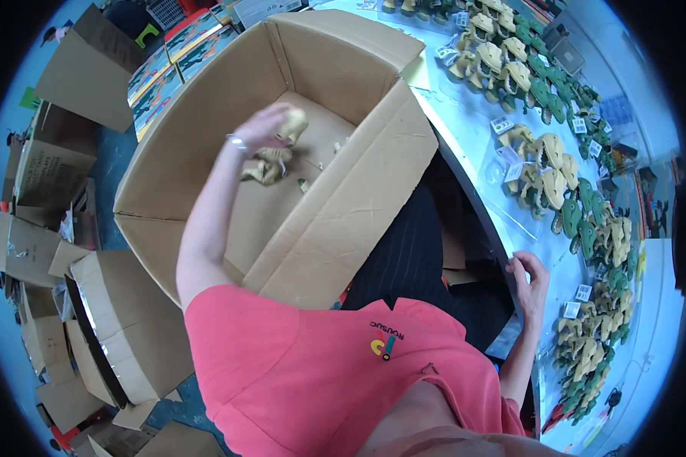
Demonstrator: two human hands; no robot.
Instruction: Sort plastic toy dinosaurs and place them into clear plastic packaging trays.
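My left hand (263, 128) reaches down inside a large open cardboard box (343, 206), its fingers closed around a beige toy piece (294, 124). Just below that hand, more beige toy pieces (268, 167) lie on the bottom of the box. A few small bits sit near its right inner wall. Over on the right, my right hand (531, 283) rests at the edge of the white table (476, 164), fingers loosely bent and holding nothing. Closest to it are rows of beige and green toy animal heads (552, 171) with white tags.
Along the table's far and right sides lie more tagged toys (503, 57). A clear plastic bag (503, 171) is among them. Several cardboard boxes (141, 320) stand on the floor to the left. Colourful printed sheets (168, 76) lie behind the big box.
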